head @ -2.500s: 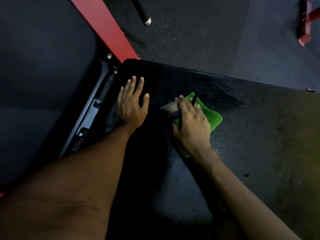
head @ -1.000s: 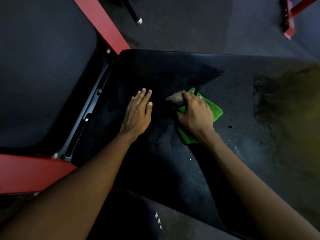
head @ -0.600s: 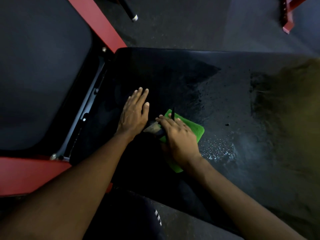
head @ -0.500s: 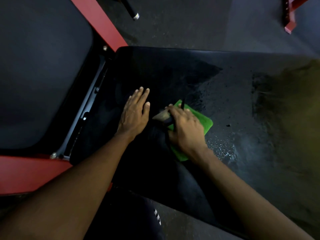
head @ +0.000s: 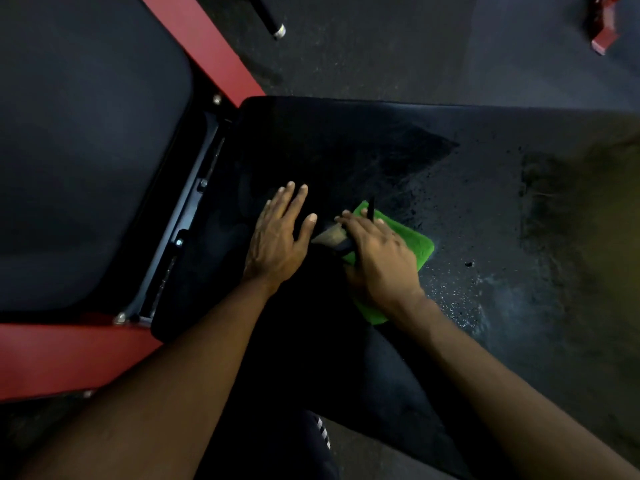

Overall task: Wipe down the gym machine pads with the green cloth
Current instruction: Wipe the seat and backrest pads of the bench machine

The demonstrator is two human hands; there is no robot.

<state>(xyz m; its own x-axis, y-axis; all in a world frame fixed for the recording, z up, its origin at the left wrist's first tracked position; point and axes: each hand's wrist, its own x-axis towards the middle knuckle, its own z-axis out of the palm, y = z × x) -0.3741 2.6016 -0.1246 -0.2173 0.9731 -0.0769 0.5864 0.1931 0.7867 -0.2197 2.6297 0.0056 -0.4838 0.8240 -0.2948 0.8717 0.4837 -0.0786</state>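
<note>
The green cloth (head: 412,244) lies folded on the large black pad (head: 485,188), near its left half. My right hand (head: 377,261) presses down on the cloth with its fingers laid flat over it. A small brush with tan bristles (head: 329,236) is tucked under that hand, and its thin dark handle sticks out past the fingers. My left hand (head: 277,244) rests flat on the pad just left of the cloth, fingers spread and holding nothing. The pad surface right of the cloth shows wet specks (head: 460,289).
A second dark pad (head: 86,150) fills the left side, separated by a metal rail (head: 187,216). Red frame beams run diagonally at top (head: 204,46) and along the lower left (head: 69,358). A dark bar with a metal tip (head: 273,20) and a red foot (head: 604,29) stand on the floor.
My right hand slid the cloth toward me and to the left, then back away to the right over the pad. My left hand stayed flat in place.
</note>
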